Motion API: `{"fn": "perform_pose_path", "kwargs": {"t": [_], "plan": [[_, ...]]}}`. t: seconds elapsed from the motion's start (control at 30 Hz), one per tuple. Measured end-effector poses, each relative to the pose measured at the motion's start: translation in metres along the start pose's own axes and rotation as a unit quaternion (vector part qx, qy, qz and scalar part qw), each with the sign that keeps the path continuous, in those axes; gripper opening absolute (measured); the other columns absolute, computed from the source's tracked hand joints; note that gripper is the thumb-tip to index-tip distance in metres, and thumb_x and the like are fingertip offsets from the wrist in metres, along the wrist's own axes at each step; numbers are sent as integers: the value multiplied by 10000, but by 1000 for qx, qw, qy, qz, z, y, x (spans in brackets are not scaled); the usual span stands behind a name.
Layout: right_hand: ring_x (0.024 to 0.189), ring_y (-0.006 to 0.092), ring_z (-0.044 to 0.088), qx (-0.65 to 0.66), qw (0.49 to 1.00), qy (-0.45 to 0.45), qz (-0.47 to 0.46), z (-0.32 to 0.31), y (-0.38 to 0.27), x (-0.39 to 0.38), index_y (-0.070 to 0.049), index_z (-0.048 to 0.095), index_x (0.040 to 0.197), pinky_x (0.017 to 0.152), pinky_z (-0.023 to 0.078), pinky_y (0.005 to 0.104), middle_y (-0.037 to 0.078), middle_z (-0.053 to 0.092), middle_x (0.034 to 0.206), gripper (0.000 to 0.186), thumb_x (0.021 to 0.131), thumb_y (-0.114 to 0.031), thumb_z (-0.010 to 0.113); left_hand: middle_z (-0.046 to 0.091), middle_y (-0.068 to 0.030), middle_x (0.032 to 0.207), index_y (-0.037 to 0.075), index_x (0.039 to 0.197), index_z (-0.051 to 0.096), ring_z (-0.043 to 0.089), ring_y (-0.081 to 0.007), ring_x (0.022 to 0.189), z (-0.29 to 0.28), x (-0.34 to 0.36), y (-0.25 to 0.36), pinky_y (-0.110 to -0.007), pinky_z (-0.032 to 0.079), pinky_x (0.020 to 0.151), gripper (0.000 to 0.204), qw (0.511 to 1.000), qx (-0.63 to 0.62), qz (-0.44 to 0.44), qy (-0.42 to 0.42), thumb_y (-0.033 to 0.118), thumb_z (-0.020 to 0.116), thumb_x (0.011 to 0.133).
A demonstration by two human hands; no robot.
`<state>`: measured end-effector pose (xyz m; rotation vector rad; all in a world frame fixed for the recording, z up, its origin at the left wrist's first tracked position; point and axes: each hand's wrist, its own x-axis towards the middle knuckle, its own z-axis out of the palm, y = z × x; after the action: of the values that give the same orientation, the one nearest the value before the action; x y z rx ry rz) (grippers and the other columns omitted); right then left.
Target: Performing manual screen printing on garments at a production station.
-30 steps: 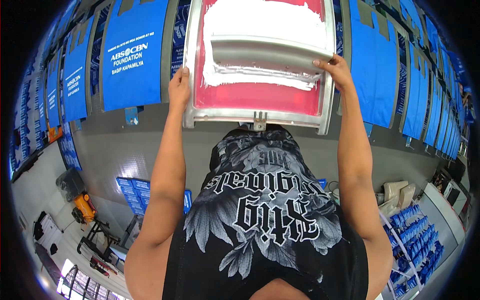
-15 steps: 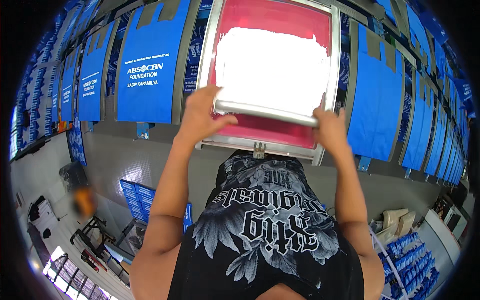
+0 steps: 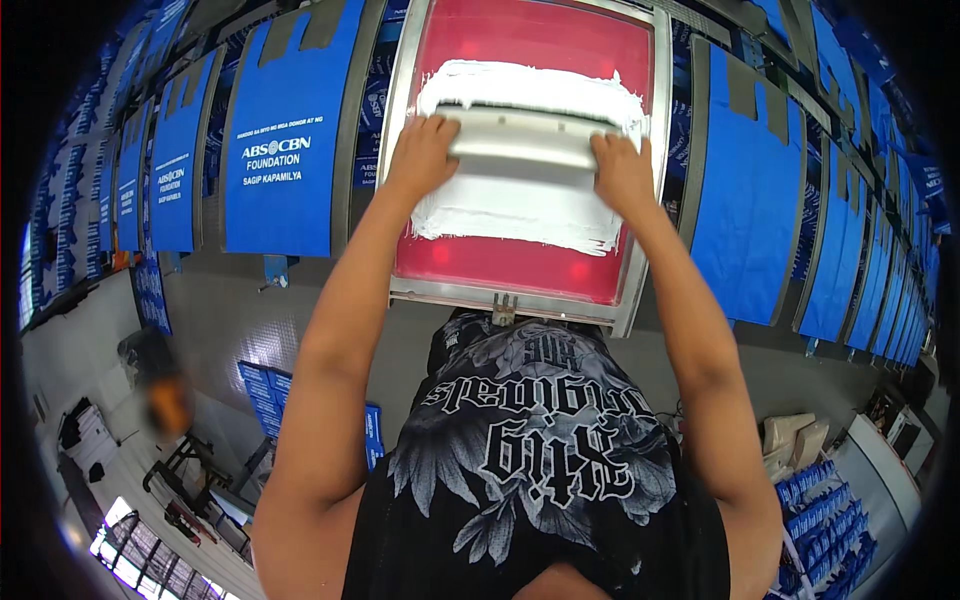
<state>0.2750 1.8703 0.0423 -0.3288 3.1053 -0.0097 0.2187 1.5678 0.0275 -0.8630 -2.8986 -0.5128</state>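
Observation:
A screen-printing frame (image 3: 632,310) with pink mesh (image 3: 505,270) and a silver metal border lies at top centre. White ink (image 3: 515,215) spreads across the mesh in a broad band with ragged edges. Across it lies a pale squeegee (image 3: 525,140). My left hand (image 3: 422,160) grips the squeegee's left end with bent fingers; my right hand (image 3: 625,175) grips its right end. A small metal clamp (image 3: 504,310) sits on the near edge of the frame. What lies under the mesh is hidden.
Rows of flat platens carrying blue printed fabric pieces (image 3: 285,210) (image 3: 745,220) flank the frame. A grey floor lies below, with stacked blue items (image 3: 260,395), a blurred orange machine (image 3: 168,405) and a rack of blue pieces (image 3: 805,510). My black printed shirt fills the lower centre.
My left hand left the frame's side for the squeegee. The squeegee went down toward me with both hands, then moved back up across the ink, exposing pink mesh at the near edge.

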Motion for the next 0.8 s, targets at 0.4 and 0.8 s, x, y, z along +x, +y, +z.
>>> {"fn": "perform_pose_path", "kwargs": {"t": [0.4, 0.8], "plan": [[817, 276, 609, 81, 996, -18, 26, -22, -15, -47, -113, 643, 989, 967, 354, 462, 113, 643, 785, 391, 613, -16, 589, 629, -149, 727, 88, 871, 663, 615, -333, 728, -26, -37, 30, -435, 494, 688, 302, 988, -81, -106, -75, 57, 714, 575], [907, 283, 598, 124, 983, -123, 61, -54, -49, -112, -111, 658, 943, 1050, 244, 515, 111, 655, 871, 356, 607, -14, 592, 640, -142, 899, 124, 961, 679, 582, -334, 902, -46, -88, 49, -428, 460, 820, 405, 966, -65, -126, -216, -4, 676, 576]]}}
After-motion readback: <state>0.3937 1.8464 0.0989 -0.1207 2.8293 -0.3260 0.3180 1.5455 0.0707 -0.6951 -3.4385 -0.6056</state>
